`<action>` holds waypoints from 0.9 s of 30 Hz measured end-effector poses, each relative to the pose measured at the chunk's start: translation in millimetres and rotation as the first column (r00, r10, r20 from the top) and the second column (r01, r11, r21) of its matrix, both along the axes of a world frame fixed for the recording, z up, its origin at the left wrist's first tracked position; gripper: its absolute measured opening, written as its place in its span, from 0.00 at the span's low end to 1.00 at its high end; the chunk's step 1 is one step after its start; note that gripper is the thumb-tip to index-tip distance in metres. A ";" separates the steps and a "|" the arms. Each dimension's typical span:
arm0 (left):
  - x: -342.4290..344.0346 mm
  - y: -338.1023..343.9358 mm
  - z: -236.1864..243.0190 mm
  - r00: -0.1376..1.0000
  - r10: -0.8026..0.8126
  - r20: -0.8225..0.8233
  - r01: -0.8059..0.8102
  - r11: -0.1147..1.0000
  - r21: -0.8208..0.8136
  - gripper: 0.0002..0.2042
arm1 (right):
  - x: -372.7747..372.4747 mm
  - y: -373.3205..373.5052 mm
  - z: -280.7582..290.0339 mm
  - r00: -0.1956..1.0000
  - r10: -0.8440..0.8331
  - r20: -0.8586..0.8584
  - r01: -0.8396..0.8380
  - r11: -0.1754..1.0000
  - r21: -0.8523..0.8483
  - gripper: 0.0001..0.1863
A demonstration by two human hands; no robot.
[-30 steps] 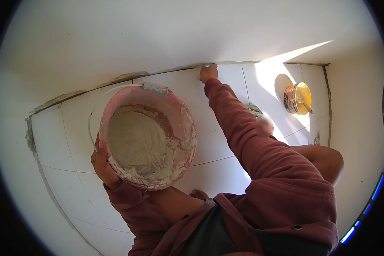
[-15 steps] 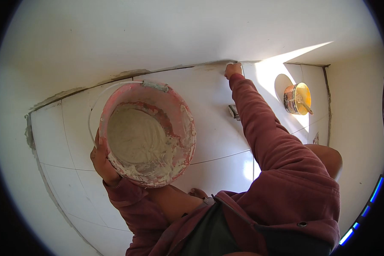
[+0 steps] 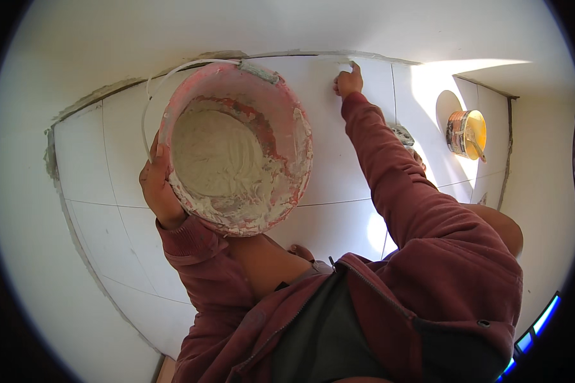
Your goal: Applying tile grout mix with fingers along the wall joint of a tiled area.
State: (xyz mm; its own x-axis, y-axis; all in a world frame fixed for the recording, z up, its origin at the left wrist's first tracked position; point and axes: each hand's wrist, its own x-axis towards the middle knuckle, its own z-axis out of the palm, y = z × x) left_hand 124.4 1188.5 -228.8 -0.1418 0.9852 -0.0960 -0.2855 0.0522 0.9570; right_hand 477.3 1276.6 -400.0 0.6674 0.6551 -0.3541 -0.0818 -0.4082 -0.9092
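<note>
Two bare hands are at work around a pink bucket [image 3: 287, 108], which is tilted so its mouth faces the camera, above a floor of white tiles [image 3: 338, 172]. The left hand [image 3: 160, 190] grips the bucket's outer left side, its fingers laid close together against the wall. Pale, wet-looking paste [image 3: 216, 150] fills the bucket's base, with more smeared thickly on the lower rim; the white handle [image 3: 260, 71] arches over the bucket's top and left. Up and to the right of the bucket, well apart from it, the right hand [image 3: 348, 83] reaches near the joint between floor and wall [image 3: 338, 25], one finger stretched out and the others curled in; I cannot tell whether it pinches anything or touches the tile. Grey filler [image 3: 86, 102] lines that joint to the bucket's upper left. Farther right of the bucket stand a small yellow tub [image 3: 456, 133] with a brush [image 3: 475, 147] inside and, nearer, partly behind the right sleeve [image 3: 396, 166], a grey, crusted object [image 3: 400, 133].
</note>
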 end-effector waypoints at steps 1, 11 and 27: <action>0.3 1.2 -0.1 0.999 0.000 0.041 0.000 1.000 -0.002 0.16 | 7.9 -2.7 -2.8 0.998 0.010 -0.060 -0.012 1.000 -0.019 0.33; -3.4 -0.9 -1.7 0.999 0.002 -0.042 -0.003 1.000 -0.020 0.16 | -50.1 17.2 -6.7 0.934 0.072 -0.350 -0.010 0.984 0.176 0.35; 29.1 -6.7 9.1 0.997 -0.072 0.031 0.072 0.997 0.017 0.17 | 36.1 31.8 -57.4 0.985 -0.008 0.175 0.016 0.999 -0.050 0.40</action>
